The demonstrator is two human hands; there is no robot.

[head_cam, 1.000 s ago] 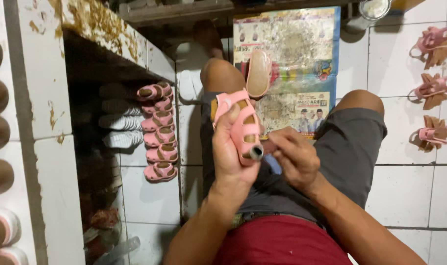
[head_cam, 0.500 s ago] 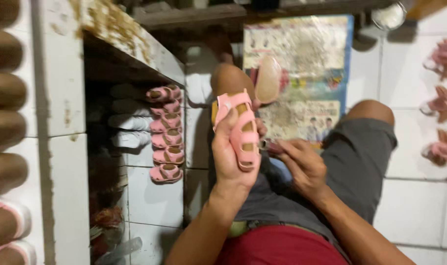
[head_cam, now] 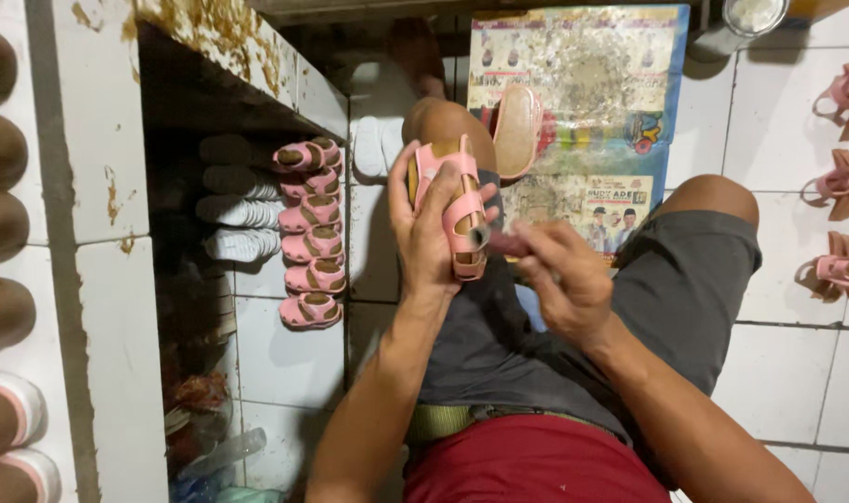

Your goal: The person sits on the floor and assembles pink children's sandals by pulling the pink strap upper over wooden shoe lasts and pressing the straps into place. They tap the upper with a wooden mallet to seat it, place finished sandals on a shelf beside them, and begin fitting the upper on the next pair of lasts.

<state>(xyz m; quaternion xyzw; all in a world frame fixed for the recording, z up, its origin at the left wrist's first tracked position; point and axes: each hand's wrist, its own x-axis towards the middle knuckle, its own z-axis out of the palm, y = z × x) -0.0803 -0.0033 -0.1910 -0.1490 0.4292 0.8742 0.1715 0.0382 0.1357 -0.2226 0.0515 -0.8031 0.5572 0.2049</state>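
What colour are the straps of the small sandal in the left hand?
Pink, on the small strapped sandal held by the left hand; head view.

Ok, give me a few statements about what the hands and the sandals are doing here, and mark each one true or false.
1. The left hand holds a small pink sandal up over the lap. True.
2. The right hand is empty and rests on the floor. False: it holds a thin tool whose tip is at the sandal.
3. A column of pink sandals stands under the tiled counter. True.
4. The printed sheet on the floor is bare. False: a loose sole lies on it.
5. More pink sandal parts lie on the white tiles at the far right. True.
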